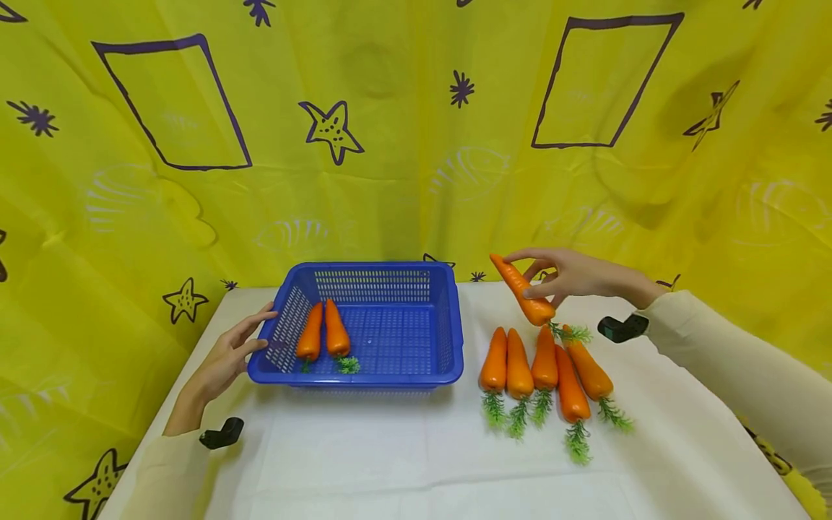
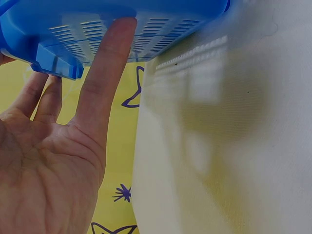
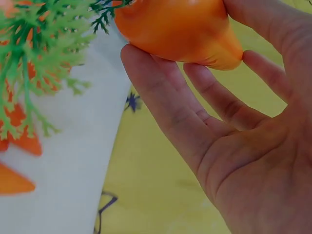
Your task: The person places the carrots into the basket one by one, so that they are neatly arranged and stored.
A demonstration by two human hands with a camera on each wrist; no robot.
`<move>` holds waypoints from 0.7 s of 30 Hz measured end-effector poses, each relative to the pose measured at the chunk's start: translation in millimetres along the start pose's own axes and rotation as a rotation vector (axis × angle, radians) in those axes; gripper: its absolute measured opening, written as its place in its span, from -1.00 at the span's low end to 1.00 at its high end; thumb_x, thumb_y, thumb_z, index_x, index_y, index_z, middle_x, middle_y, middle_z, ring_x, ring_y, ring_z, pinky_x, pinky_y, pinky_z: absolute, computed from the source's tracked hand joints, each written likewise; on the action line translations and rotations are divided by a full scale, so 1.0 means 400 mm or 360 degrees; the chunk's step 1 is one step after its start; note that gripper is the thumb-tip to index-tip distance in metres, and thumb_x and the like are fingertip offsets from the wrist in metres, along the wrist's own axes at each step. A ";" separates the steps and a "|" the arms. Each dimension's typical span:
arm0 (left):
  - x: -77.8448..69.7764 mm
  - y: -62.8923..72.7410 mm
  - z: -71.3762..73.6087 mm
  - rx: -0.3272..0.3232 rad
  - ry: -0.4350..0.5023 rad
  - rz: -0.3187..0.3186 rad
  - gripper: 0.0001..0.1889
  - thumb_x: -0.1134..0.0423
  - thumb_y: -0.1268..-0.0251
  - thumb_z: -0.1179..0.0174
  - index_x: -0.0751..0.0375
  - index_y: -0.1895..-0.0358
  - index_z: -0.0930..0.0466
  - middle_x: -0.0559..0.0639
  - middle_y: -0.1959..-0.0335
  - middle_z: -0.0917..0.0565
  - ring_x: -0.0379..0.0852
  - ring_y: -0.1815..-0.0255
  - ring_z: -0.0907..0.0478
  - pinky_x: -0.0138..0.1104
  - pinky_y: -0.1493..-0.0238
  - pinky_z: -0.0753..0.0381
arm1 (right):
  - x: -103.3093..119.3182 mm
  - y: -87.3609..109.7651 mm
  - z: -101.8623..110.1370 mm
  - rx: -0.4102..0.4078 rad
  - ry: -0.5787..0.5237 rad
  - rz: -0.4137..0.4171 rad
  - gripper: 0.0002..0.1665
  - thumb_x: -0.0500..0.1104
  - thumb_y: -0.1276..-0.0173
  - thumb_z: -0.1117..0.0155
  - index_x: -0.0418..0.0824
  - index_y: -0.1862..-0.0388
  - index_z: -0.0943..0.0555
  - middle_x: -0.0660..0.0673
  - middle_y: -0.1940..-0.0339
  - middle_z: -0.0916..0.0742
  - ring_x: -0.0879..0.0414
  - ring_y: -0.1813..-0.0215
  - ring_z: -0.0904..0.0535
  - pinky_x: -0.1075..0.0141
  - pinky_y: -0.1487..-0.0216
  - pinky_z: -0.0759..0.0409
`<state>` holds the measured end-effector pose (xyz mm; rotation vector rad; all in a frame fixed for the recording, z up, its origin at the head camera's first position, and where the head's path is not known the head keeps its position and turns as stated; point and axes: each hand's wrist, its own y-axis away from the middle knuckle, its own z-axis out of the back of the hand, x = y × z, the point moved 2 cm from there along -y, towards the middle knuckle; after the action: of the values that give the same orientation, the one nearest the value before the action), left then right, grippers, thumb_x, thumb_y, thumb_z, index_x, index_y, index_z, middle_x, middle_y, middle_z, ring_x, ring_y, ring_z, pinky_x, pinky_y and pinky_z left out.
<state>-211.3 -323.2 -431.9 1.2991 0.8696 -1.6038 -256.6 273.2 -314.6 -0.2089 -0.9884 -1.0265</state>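
Observation:
My right hand (image 1: 565, 276) pinches a carrot (image 1: 520, 290) between thumb and fingers, above the other carrots on the table. Its narrow tip points up and left, and its green top (image 1: 570, 332) hangs at the lower right. The right wrist view has the carrot's orange body (image 3: 180, 29) between the fingers. At the left end of a blue plastic basket (image 1: 364, 379), my left hand (image 1: 224, 361) touches the rim with fairly straight fingers. In the left wrist view the thumb (image 2: 100, 83) lies against the basket's outer wall. Two carrots (image 1: 336, 328) lie inside at the left.
Several carrots (image 1: 518, 365) with green tops lie in a row on the white-covered table (image 1: 390, 455), right of the basket. A yellow curtain (image 1: 403, 195) with dark drawings hangs behind the table and down its sides.

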 end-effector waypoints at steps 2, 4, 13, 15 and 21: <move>0.001 0.000 0.001 -0.0003 -0.0002 0.0005 -0.43 0.28 -0.66 0.04 0.14 -0.63 -0.13 0.00 -0.73 0.18 0.48 -0.61 0.20 -0.29 -0.10 -0.68 | 0.016 -0.025 -0.007 0.0010 0.0009 0.0014 -0.13 -0.02 -0.43 -0.41 0.12 -0.63 -0.25 -0.35 -0.26 -0.55 -0.14 0.07 -0.72 0.01 0.13 -0.78; 0.001 -0.001 0.001 -0.0003 -0.0006 0.0007 -0.43 0.28 -0.66 0.03 0.13 -0.63 -0.14 0.01 -0.73 0.18 0.48 -0.61 0.19 -0.30 -0.10 -0.68 | 0.032 -0.049 -0.015 0.0027 0.0006 0.0030 -0.13 -0.04 -0.43 -0.41 0.10 -0.63 -0.25 -0.37 -0.25 -0.55 -0.14 0.09 -0.73 0.00 0.14 -0.77; -0.005 -0.003 -0.001 0.0004 0.0001 -0.0008 -0.44 0.27 -0.66 0.03 0.13 -0.62 -0.16 0.01 -0.73 0.17 0.49 -0.60 0.15 -0.23 -0.07 -0.71 | 0.114 -0.156 -0.060 0.0101 -0.0024 0.0145 -0.15 -0.10 -0.45 -0.40 0.07 -0.63 -0.26 -0.37 -0.21 -0.59 -0.14 0.10 -0.74 -0.03 0.16 -0.78; -0.006 -0.002 -0.001 0.0004 0.0001 -0.0007 -0.44 0.27 -0.66 0.03 0.13 -0.62 -0.15 0.00 -0.73 0.17 0.49 -0.60 0.14 -0.23 -0.08 -0.70 | 0.130 -0.180 -0.075 0.0119 -0.0030 0.0165 -0.15 -0.11 -0.44 -0.40 0.05 -0.63 -0.27 -0.37 -0.20 -0.59 -0.14 0.10 -0.74 -0.03 0.18 -0.78; -0.006 0.002 0.000 0.0011 0.0004 -0.0007 -0.44 0.28 -0.66 0.04 0.13 -0.63 -0.15 -0.01 -0.73 0.17 0.51 -0.60 0.16 -0.24 -0.08 -0.70 | 0.171 -0.246 -0.124 0.0179 -0.0043 0.0210 -0.18 -0.14 -0.44 -0.40 0.00 -0.60 -0.31 -0.36 -0.16 -0.62 -0.13 0.08 -0.73 -0.03 0.19 -0.78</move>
<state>-210.5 -322.8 -429.5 1.3048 0.8699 -1.6102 -295.3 149.5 -317.9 -0.1928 -1.0400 -0.8475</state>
